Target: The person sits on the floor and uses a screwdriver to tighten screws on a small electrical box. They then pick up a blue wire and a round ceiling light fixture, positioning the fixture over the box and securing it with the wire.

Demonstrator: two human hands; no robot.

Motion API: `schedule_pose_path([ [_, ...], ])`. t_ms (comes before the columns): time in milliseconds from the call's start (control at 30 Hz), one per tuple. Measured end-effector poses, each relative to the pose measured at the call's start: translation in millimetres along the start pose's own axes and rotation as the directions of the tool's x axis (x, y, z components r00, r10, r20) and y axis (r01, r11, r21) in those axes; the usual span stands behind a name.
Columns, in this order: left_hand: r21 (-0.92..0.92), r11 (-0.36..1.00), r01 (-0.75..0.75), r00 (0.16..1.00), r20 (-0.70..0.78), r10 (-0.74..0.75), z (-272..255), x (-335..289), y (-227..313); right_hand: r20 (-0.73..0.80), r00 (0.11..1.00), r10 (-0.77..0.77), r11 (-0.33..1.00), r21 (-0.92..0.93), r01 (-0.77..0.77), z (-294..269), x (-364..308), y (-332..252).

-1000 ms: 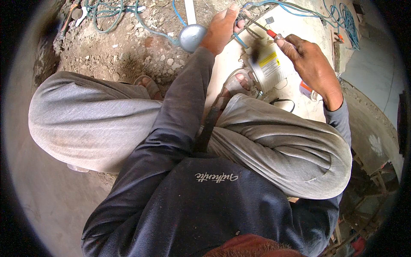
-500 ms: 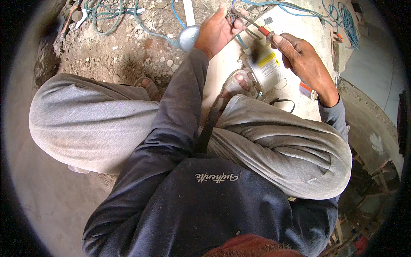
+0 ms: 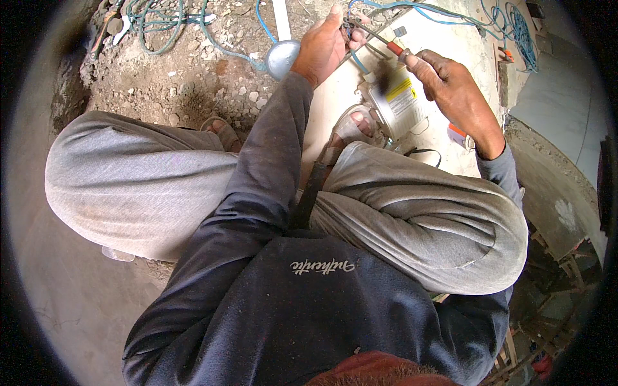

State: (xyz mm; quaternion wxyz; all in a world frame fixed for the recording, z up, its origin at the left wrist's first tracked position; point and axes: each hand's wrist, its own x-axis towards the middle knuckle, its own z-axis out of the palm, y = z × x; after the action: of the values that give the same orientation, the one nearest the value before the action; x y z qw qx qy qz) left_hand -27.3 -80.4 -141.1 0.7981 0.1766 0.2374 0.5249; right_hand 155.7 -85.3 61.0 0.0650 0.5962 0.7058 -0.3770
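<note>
My right hand [image 3: 454,87] is closed around the handle of a screwdriver with a red collar [image 3: 395,48]. Its shaft slants up and left to a small dark metal piece [image 3: 349,27], pinched in the fingers of my left hand [image 3: 322,48]. What kind of piece it is cannot be made out. Blue wire and dark strands run close by those fingers. Below the screwdriver stands a white housing with a yellow label [image 3: 394,106], beside my sandalled foot [image 3: 355,125]. Left of my left wrist is a round grey cover [image 3: 282,59] on a white pipe.
Rubble and loose soil [image 3: 212,83] spread at the left, with a tangled green rope [image 3: 154,22] across them. Blue cable [image 3: 524,42] lies coiled at the far right. An orange-and-white can [image 3: 458,136] stands by my right wrist, near a black loop [image 3: 425,154] on the pale slab.
My right hand and the screwdriver have shifted slightly left and down. My left hand keeps its grip on the small metal piece, almost in the same place.
</note>
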Motion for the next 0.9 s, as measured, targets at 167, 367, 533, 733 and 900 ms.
schedule_pose_path([
  [167,0.0,0.999,-0.04,0.999,-0.017,0.04,-6,5,-7,-0.134,0.972,-0.195,0.941,-0.306,0.147,3,-2,6],
  [367,-0.076,0.994,-0.08,0.99,-0.124,0.07,-7,4,-13,-0.215,0.905,-0.367,0.803,-0.564,0.192,5,2,8],
  [533,0.01,0.998,-0.065,0.988,-0.142,0.066,1,2,-7,-0.104,0.974,-0.2,0.935,-0.317,0.158,-6,9,14],
  [733,0.056,0.995,-0.081,0.991,-0.099,0.087,-4,0,-6,0.394,0.9,0.184,0.818,0.447,-0.363,-22,17,11],
  [900,0.096,0.994,-0.041,0.99,-0.13,0.054,-5,4,-7,0.181,0.979,0.092,0.956,0.258,-0.138,-8,15,12],
])
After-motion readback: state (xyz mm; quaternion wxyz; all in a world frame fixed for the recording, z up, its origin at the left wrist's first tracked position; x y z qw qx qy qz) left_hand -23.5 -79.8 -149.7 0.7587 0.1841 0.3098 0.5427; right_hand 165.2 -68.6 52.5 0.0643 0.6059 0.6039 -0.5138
